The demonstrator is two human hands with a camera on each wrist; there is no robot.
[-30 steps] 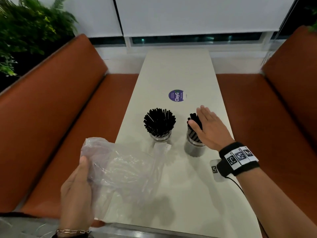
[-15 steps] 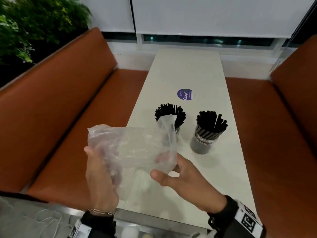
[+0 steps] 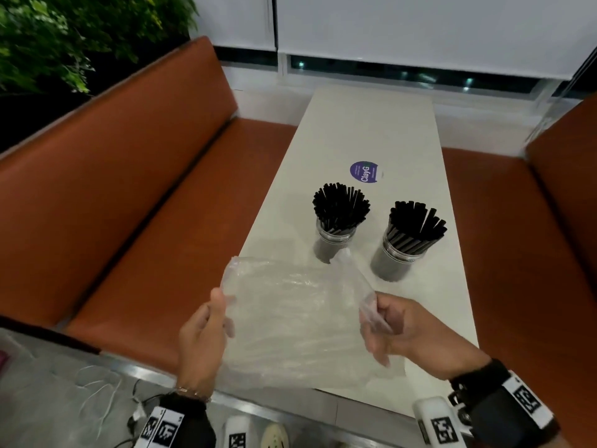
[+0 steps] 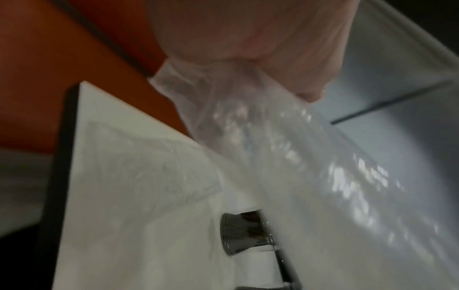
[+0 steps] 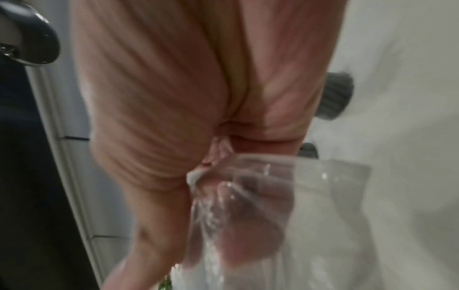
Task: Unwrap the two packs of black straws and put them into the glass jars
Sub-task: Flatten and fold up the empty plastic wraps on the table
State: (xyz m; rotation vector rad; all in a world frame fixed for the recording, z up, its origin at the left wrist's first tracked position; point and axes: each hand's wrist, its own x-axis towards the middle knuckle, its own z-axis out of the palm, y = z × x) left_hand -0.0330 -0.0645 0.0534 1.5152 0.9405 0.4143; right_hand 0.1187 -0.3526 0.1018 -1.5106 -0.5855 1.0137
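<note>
Two glass jars stand side by side on the white table (image 3: 365, 130), each full of black straws: the left jar (image 3: 332, 244) and the right jar (image 3: 392, 260). Nearer to me both hands hold an empty clear plastic wrapper (image 3: 290, 318) stretched flat above the table's front end. My left hand (image 3: 206, 331) pinches its left edge, and the plastic (image 4: 248, 125) trails from that hand in the left wrist view. My right hand (image 3: 387, 324) pinches the right edge, with the film (image 5: 261, 196) bunched between its fingers in the right wrist view.
Orange benches run along both sides of the table, the left one (image 3: 135, 195) and the right one (image 3: 555, 240). A round purple sticker (image 3: 363, 171) lies beyond the jars. A green plant (image 3: 64, 33) stands at the far left. A metal ledge (image 3: 97, 399) with cables is below my hands.
My right hand left the right jar's straws and came back to take the wrapper's right side. Both hands then pulled the crumpled wrapper out flat and lowered it toward the near table end.
</note>
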